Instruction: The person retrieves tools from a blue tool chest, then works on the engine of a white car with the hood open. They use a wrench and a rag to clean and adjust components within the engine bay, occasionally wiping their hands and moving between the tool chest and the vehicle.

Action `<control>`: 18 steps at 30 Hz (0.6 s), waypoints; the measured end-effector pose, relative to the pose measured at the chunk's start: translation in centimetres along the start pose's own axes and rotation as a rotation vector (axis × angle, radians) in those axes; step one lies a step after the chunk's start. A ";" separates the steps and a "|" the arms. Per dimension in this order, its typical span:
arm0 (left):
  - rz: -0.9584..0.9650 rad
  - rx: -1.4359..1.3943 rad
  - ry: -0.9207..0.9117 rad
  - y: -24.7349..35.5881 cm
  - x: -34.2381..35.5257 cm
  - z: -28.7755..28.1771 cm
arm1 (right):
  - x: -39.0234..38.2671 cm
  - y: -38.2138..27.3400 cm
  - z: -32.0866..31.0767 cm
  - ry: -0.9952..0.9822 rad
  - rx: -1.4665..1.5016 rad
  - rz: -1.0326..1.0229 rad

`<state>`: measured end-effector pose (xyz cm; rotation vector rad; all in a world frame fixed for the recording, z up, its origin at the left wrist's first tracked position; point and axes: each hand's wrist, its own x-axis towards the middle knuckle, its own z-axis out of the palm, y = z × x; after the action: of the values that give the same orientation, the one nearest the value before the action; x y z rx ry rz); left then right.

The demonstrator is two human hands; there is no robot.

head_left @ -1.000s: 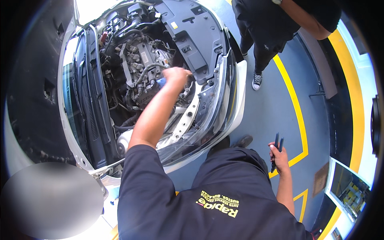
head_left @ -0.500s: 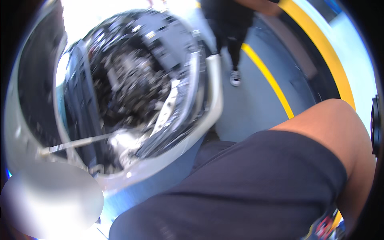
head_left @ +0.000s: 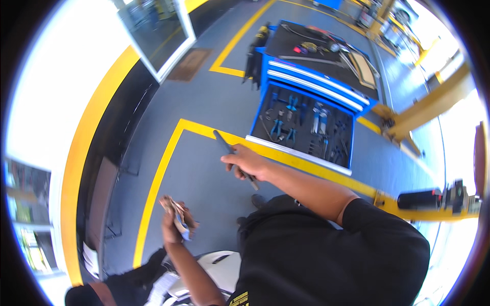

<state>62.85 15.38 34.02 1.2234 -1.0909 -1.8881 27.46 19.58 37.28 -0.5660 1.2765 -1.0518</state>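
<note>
My right hand [head_left: 251, 163] is closed around a long, slim dark-grey bar-shaped tool [head_left: 223, 143]. The tool slants, its far end pointing up and left and its other end showing below my fingers; its exact kind is unclear. Over on the left, my left hand [head_left: 170, 230] grips a crumpled rag [head_left: 180, 217] with tan and bluish patches. Both hands are held above the grey floor, apart from each other. Beyond my right hand, a blue tool cart [head_left: 263, 76] has a drawer [head_left: 301, 156] pulled out, with pliers [head_left: 277, 127] and other hand tools lying in dark foam.
Assorted tools and a tan flat piece [head_left: 361, 69] lie on the cart's top. A yellow lift post [head_left: 434, 104] and its arm [head_left: 439, 214] stand at right. Another person's dark sleeve [head_left: 132, 273] and a white car part [head_left: 222, 270] are at the lower left.
The view has swung from the open engine bay to the tool cart and floor. Both my hands are now in sight, holding the bar-shaped tool and the rag.
</note>
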 end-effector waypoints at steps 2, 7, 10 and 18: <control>-0.190 -0.455 0.097 -7.5 1.7 -0.4 | -1.1 0.5 -3.7 0.106 -0.058 -0.089; -0.272 -0.817 -0.068 -15.7 2.5 3.6 | -2.0 0.2 -16.1 0.360 -0.143 0.022; -0.293 -0.760 -0.220 -15.3 2.2 5.9 | 0.7 -3.1 -24.0 0.444 0.021 -0.100; -0.455 -0.684 0.137 -15.3 3.0 17.1 | 20.4 -19.0 -40.3 0.736 -0.200 -0.466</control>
<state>44.85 25.06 23.09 1.2112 -0.0448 -2.1950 -17.76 1.18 33.13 -0.6746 1.9648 -1.6182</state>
